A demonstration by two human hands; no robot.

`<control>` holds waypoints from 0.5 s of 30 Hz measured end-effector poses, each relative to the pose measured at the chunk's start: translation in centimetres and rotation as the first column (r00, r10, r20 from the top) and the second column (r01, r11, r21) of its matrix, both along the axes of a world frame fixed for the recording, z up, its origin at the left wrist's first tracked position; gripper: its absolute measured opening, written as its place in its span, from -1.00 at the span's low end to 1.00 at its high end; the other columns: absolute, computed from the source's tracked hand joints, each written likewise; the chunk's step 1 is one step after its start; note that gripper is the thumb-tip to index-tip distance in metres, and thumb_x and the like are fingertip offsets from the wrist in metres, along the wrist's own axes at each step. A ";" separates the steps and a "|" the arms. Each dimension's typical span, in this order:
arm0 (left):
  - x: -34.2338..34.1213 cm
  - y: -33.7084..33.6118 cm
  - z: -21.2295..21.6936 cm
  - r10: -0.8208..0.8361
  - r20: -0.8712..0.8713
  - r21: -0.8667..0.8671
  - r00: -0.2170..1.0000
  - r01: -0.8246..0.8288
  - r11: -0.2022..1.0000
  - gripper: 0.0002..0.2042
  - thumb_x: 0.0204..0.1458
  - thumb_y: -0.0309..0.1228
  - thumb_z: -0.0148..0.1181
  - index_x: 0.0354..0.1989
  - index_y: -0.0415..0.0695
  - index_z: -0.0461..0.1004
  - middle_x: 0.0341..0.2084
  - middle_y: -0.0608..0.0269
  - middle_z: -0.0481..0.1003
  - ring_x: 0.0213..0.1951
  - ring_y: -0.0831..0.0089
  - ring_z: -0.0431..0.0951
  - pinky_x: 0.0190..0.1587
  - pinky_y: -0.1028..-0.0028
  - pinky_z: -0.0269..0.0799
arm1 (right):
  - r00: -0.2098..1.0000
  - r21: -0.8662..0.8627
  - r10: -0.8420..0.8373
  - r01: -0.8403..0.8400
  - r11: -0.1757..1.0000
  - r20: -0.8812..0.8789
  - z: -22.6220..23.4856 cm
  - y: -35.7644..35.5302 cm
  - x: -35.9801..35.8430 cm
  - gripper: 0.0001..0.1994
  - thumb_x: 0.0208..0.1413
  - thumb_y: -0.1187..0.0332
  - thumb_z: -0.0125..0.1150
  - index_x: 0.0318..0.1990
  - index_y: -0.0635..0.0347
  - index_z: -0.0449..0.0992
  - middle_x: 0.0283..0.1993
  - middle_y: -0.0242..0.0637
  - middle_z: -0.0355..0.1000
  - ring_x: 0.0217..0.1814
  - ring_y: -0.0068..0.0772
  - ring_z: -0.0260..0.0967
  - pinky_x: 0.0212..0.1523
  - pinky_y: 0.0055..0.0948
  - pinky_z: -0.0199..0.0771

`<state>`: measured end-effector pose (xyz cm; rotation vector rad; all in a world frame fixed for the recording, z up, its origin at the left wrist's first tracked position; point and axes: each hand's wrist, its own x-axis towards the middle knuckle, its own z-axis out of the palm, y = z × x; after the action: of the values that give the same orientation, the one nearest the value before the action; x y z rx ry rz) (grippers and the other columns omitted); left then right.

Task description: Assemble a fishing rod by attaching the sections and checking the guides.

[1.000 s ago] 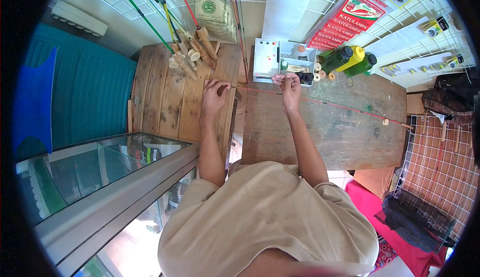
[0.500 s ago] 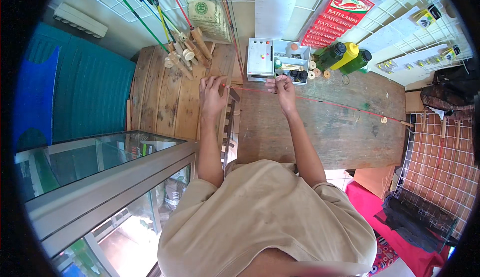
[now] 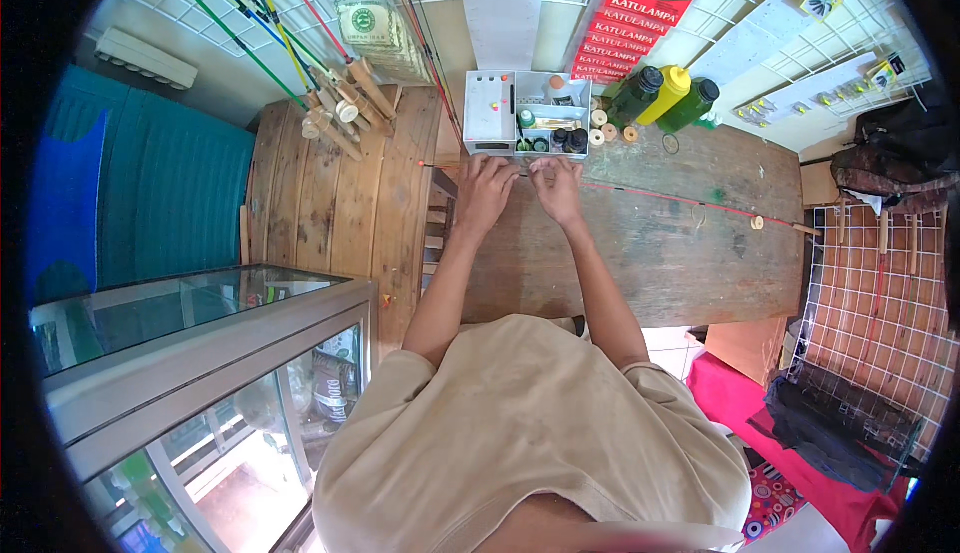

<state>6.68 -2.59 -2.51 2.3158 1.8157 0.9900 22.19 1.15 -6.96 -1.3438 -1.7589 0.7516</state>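
A thin red fishing rod stretches across the table, its wooden handle at the far right and an orange-red tip sticking out past my left hand. My left hand has its fingers curled closed on the rod's thin end. Close beside it, my right hand is closed in a pinch at the rod; whatever sits between its fingertips is too small to make out. Just beyond both hands is a white compartment box with small bottles and jars in its right half.
Several squeeze bottles and wooden rings stand right of the box. Upright rods with wooden handles lean on the left wooden table. A glass cabinet is at near left. Hanging packets line the wire grid behind.
My left hand has moved right, from the rod's tip to beside my right hand. My right hand has come down onto the rod. The view has shifted slightly.
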 end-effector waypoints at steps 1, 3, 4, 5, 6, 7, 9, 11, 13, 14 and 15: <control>0.1 0.0 -0.1 0.002 -0.001 -0.001 1.000 -0.002 1.000 -0.86 -0.07 -0.37 0.24 -0.30 -0.04 0.55 -0.30 0.38 0.46 -0.13 0.31 0.37 -0.09 0.24 0.29 | 1.000 -0.001 0.002 -0.002 1.000 -0.001 0.2 -0.1 -0.1 -0.91 0.01 0.36 0.16 -0.36 0.12 0.54 -0.29 -0.30 0.44 -0.10 -0.16 0.20 0.05 -0.24 0.00; 0.4 0.1 -0.2 0.028 -0.045 -0.005 0.999 -0.028 1.000 -0.88 -0.08 -0.37 0.24 -0.35 -0.04 0.56 -0.33 0.41 0.45 -0.15 0.33 0.37 -0.10 0.27 0.29 | 0.997 -0.007 -0.047 0.048 0.999 0.067 0.5 -0.5 -0.2 -0.91 0.00 0.36 0.16 -0.36 0.09 0.55 -0.27 -0.32 0.45 -0.08 -0.16 0.18 0.04 -0.24 0.04; 0.5 0.2 -0.2 0.027 -0.047 -0.004 0.999 -0.027 1.000 -0.88 -0.08 -0.37 0.24 -0.35 -0.04 0.56 -0.33 0.41 0.45 -0.15 0.33 0.37 -0.10 0.27 0.29 | 0.997 -0.006 -0.048 0.048 0.999 0.065 0.2 -0.4 0.0 -0.91 0.00 0.36 0.16 -0.36 0.09 0.55 -0.27 -0.32 0.45 -0.08 -0.16 0.18 0.04 -0.24 0.04; 0.7 0.3 -0.2 0.025 -0.043 -0.018 0.999 -0.026 1.000 -0.89 -0.08 -0.37 0.24 -0.35 -0.04 0.56 -0.33 0.41 0.46 -0.16 0.33 0.37 -0.11 0.28 0.29 | 0.996 -0.020 -0.038 0.040 0.999 0.075 -0.1 -0.4 0.1 -0.92 -0.01 0.36 0.17 -0.36 0.08 0.55 -0.25 -0.32 0.44 -0.07 -0.14 0.17 0.05 -0.22 0.04; 0.8 0.4 -0.2 0.023 -0.038 -0.032 0.999 -0.024 0.999 -0.89 -0.08 -0.37 0.24 -0.36 -0.04 0.57 -0.34 0.42 0.47 -0.16 0.33 0.38 -0.11 0.29 0.29 | 0.996 -0.035 -0.028 0.031 0.999 0.085 -0.5 -0.3 0.2 -0.92 -0.01 0.36 0.17 -0.36 0.06 0.55 -0.24 -0.32 0.44 -0.06 -0.11 0.16 0.05 -0.20 0.04; 0.8 0.5 -0.3 0.025 -0.041 -0.033 0.999 -0.027 0.999 -0.89 -0.08 -0.37 0.24 -0.36 -0.04 0.57 -0.34 0.42 0.47 -0.16 0.33 0.38 -0.11 0.29 0.29 | 0.996 -0.035 -0.026 0.029 0.999 0.082 -0.5 -0.3 0.1 -0.92 -0.01 0.36 0.17 -0.36 0.06 0.55 -0.24 -0.32 0.44 -0.06 -0.11 0.16 0.05 -0.20 0.04; 0.6 0.5 -0.5 0.031 -0.053 0.005 0.998 -0.031 1.000 -0.90 -0.08 -0.37 0.23 -0.37 -0.04 0.57 -0.35 0.41 0.49 -0.17 0.33 0.38 -0.12 0.29 0.29 | 0.995 -0.049 0.006 -0.001 0.999 0.101 -0.6 -0.3 0.0 -0.91 -0.03 0.36 0.17 -0.34 0.05 0.55 -0.21 -0.33 0.43 -0.03 -0.08 0.13 0.07 -0.17 0.04; 0.7 0.7 -0.6 0.034 -0.052 -0.009 0.998 -0.034 0.999 -0.90 -0.08 -0.37 0.23 -0.37 -0.04 0.57 -0.36 0.41 0.50 -0.17 0.32 0.38 -0.12 0.29 0.29 | 0.996 -0.072 0.014 -0.008 0.997 0.087 -0.6 -0.3 0.1 -0.90 -0.03 0.37 0.17 -0.33 0.06 0.55 -0.21 -0.32 0.42 -0.03 -0.07 0.13 0.08 -0.17 0.04; 0.7 0.7 -0.6 0.038 -0.052 -0.023 0.998 -0.039 0.999 -0.90 -0.08 -0.38 0.23 -0.38 -0.04 0.56 -0.36 0.41 0.51 -0.17 0.32 0.38 -0.11 0.29 0.29 | 0.997 -0.095 0.023 -0.016 0.995 0.072 -0.2 -0.3 0.0 -0.90 -0.02 0.37 0.17 -0.33 0.06 0.55 -0.21 -0.31 0.42 -0.03 -0.06 0.12 0.09 -0.16 0.04; 0.6 0.7 -0.5 0.034 -0.033 -0.018 0.999 -0.034 0.999 -0.91 -0.08 -0.38 0.23 -0.38 -0.04 0.57 -0.37 0.42 0.51 -0.17 0.32 0.38 -0.11 0.29 0.29 | 0.998 -0.048 0.017 -0.014 0.999 0.063 0.1 -0.4 -0.1 -0.90 -0.01 0.37 0.18 -0.32 0.08 0.54 -0.22 -0.33 0.44 -0.06 -0.17 0.20 0.09 -0.21 0.02; 0.5 0.7 -0.4 0.030 -0.014 -0.014 0.999 -0.030 0.999 -0.91 -0.09 -0.39 0.23 -0.38 -0.03 0.57 -0.38 0.42 0.52 -0.17 0.32 0.38 -0.11 0.29 0.28 | 0.998 -0.001 0.012 -0.012 1.000 0.054 0.5 -0.5 -0.2 -0.90 0.00 0.37 0.20 -0.31 0.11 0.54 -0.24 -0.34 0.45 -0.10 -0.29 0.28 0.09 -0.26 0.00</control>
<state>7.17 -1.91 -2.91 2.3001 1.8615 0.9644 22.03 0.61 -6.45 -1.3665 -1.8112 0.7286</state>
